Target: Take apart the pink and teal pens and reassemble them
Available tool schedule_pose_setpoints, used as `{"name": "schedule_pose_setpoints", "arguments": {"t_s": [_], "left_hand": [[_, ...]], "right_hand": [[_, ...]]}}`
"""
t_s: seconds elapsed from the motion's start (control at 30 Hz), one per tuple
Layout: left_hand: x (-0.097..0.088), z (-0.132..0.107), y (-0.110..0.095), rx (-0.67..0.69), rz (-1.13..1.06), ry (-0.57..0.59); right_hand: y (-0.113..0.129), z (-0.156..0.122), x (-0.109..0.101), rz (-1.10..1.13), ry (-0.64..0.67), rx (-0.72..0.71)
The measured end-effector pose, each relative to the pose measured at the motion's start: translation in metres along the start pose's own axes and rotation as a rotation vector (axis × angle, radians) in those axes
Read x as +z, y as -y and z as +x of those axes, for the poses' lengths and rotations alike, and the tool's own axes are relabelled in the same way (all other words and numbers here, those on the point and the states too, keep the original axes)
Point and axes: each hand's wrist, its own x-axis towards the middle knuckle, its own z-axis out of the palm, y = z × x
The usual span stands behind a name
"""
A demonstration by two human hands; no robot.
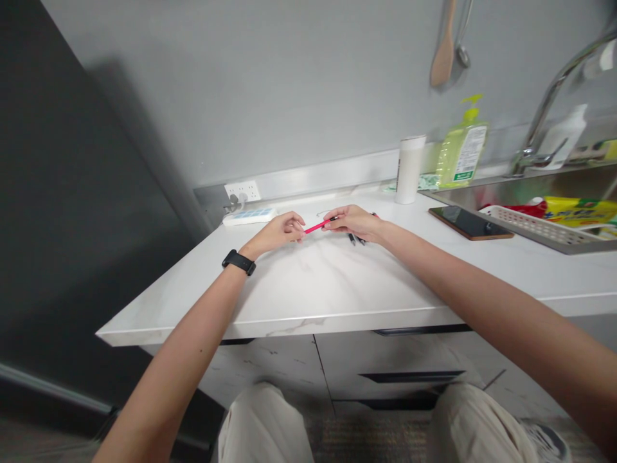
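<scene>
A slim red pen (315,227) with a black part spans the gap between my two hands, a little above the white countertop. My right hand (355,222) pinches it near the black part. At the other end, the curled fingers of my left hand (282,233) close on its tip; a black watch band (240,262) circles that wrist. Dark pen-like tips (351,240) lie on the counter just under my right hand, and the rest of them is hidden behind it.
A white power strip (250,216) rests near the wall socket (242,191). Toward the right stand a white cylinder (409,170) and a yellow-green pump bottle (461,151). A phone (470,222) lies before the sink (592,177), where a white perforated tray (535,225) sits. The counter's front edge (308,325) is near my knees.
</scene>
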Motion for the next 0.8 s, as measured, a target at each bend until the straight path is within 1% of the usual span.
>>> {"name": "schedule_pose_setpoints", "arguments": {"t_s": [0.17,0.27,0.33,0.4,0.5,0.57,0.63,0.73,0.8], "left_hand": [[0.001,-0.002,-0.008,-0.081,-0.041,0.003],[0.001,-0.002,-0.011,-0.091,0.01,0.0],[0.002,-0.002,-0.01,-0.123,0.064,0.006],[0.001,-0.001,-0.007,-0.169,0.115,0.012],[-0.001,0.001,0.0,-0.2,0.174,0.032],[-0.004,0.002,0.004,-0.195,0.225,0.044],[-0.007,0.001,0.009,-0.167,0.33,0.055],[-0.01,0.0,0.013,-0.1,0.529,0.068],[-0.011,-0.001,0.014,-0.085,0.61,0.079]], "right_hand": [[0.002,0.0,0.001,-0.025,-0.051,-0.009],[0.002,0.0,0.001,-0.019,-0.034,-0.007],[0.002,0.0,0.001,-0.017,-0.031,-0.003],[0.003,0.001,0.0,-0.035,-0.07,0.004],[0.001,0.005,-0.002,-0.1,-0.177,-0.002],[-0.002,0.01,-0.005,-0.185,-0.243,-0.015],[-0.005,0.013,-0.008,-0.314,-0.28,-0.029],[-0.009,0.015,-0.013,-0.575,-0.274,-0.059],[-0.009,0.013,-0.015,-0.795,-0.251,-0.127]]}}
